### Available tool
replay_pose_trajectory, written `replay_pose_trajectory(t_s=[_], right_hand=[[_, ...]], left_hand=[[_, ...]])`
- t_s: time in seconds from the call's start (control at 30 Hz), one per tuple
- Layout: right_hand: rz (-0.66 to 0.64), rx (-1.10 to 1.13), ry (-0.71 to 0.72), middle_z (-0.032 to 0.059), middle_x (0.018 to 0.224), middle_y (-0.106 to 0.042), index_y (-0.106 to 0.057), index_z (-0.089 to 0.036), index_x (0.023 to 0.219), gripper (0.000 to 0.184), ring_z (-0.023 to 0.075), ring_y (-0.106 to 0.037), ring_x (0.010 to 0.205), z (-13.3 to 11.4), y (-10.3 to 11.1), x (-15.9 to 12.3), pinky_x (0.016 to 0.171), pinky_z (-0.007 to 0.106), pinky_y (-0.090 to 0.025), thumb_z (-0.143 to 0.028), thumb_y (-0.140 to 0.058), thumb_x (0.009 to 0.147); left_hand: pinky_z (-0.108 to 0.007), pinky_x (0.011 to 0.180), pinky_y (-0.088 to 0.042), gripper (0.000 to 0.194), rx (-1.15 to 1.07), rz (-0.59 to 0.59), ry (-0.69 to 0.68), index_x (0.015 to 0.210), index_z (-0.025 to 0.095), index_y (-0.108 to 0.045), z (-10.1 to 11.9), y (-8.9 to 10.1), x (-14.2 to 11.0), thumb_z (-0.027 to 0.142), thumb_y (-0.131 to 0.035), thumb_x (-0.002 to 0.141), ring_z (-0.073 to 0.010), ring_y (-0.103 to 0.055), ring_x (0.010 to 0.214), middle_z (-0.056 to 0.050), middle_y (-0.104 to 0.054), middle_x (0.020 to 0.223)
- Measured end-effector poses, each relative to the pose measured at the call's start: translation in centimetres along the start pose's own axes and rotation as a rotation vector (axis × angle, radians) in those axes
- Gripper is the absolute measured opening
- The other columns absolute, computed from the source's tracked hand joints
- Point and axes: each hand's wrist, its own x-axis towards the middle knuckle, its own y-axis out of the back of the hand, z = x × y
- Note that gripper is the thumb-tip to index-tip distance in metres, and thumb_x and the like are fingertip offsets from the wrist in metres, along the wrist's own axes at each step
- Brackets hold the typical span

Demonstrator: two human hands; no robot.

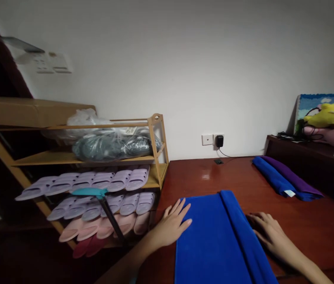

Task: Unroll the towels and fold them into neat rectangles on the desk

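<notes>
A blue towel [207, 240] lies flat on the reddish-brown wooden table, with a thicker folded or rolled strip along its right side. My left hand [173, 225] rests on the towel's left edge, fingers spread and palm down. Beside the thick right strip, my right hand [269, 232] is low over the tabletop, its fingers loosely bent and apart from the thumb. Its fingertips are close against the strip; whether they touch it is hard to see. The towel's near end runs out of view at the bottom.
Rolled blue and purple towels [285, 177] lie at the table's back right. A black charger [219, 141] is plugged into the wall, its cable trailing right. To the left stands a wooden rack [155, 157] of slippers, with a turquoise-topped black pole [110, 217] before it.
</notes>
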Motion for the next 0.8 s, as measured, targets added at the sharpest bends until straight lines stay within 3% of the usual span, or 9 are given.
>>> replay_pose_trajectory(t_s=[0.1,0.2,0.3,0.43,0.6,0.8], right_hand=[[-0.008,-0.057,0.064,0.0076,0.141,-0.042,-0.046,-0.031,0.135,0.05,0.0268,-0.039,0.126,-1.8,-1.4,1.5,0.1,0.048,-0.033,-0.049,-0.041,0.088],[-0.021,-0.01,0.057,0.0074,0.145,-0.037,-0.039,-0.03,0.14,0.051,0.0241,-0.033,0.131,-4.3,-2.0,2.8,0.105,0.051,-0.026,-0.047,-0.03,0.092],[-0.119,0.025,0.063,0.0068,0.149,-0.031,-0.031,-0.031,0.144,0.055,0.0243,-0.027,0.135,-5.9,-2.3,3.7,0.108,0.056,-0.018,-0.05,-0.027,0.093],[-0.252,-0.033,0.127,0.0044,0.153,-0.022,-0.019,-0.035,0.148,0.061,0.027,-0.019,0.14,-5.8,-2.8,4.1,0.108,0.06,-0.013,-0.052,-0.032,0.091],[-0.246,-0.077,0.158,0.0046,0.155,-0.014,-0.018,-0.038,0.147,0.061,0.0316,-0.014,0.14,-5.2,-2.7,3.8,0.104,0.065,-0.012,-0.053,-0.036,0.09],[-0.24,0.062,0.205,0.0045,0.155,-0.014,-0.011,-0.039,0.148,0.054,0.0262,-0.019,0.139,-7.2,-2.7,4.3,0.107,0.061,-0.012,-0.046,-0.023,0.095]], left_hand=[[-0.053,0.112,-0.013,0.068,0.036,0.131,0.093,0.149,0.022,-0.02,0.8,-1.6,0.8,0.062,-0.019,0.093,-0.0284,-0.001,0.142,-0.007,-0.009,0.156],[-0.056,0.111,-0.01,0.071,0.061,0.12,0.076,0.148,0.023,-0.024,1.1,-2.1,1.4,0.065,-0.024,0.091,-0.0301,-0.002,0.142,-0.008,-0.013,0.155],[-0.058,0.111,-0.007,0.073,0.065,0.114,0.052,0.147,0.025,-0.025,0.6,-1.8,1.6,0.068,-0.029,0.088,-0.0304,-0.005,0.142,-0.008,-0.016,0.155],[-0.058,0.11,-0.011,0.072,0.052,0.12,0.06,0.147,0.029,-0.024,-0.1,-1.5,1.9,0.069,-0.031,0.087,-0.0303,-0.008,0.142,-0.006,-0.017,0.155],[-0.057,0.11,-0.013,0.07,0.059,0.13,0.066,0.147,0.03,-0.023,-0.3,-1.8,2.1,0.066,-0.035,0.088,-0.0304,-0.007,0.142,-0.005,-0.015,0.155],[-0.056,0.109,-0.015,0.07,0.075,0.153,0.056,0.147,0.03,-0.025,-0.3,-2.2,2.3,0.062,-0.041,0.087,-0.0306,-0.01,0.142,-0.006,-0.016,0.155]])
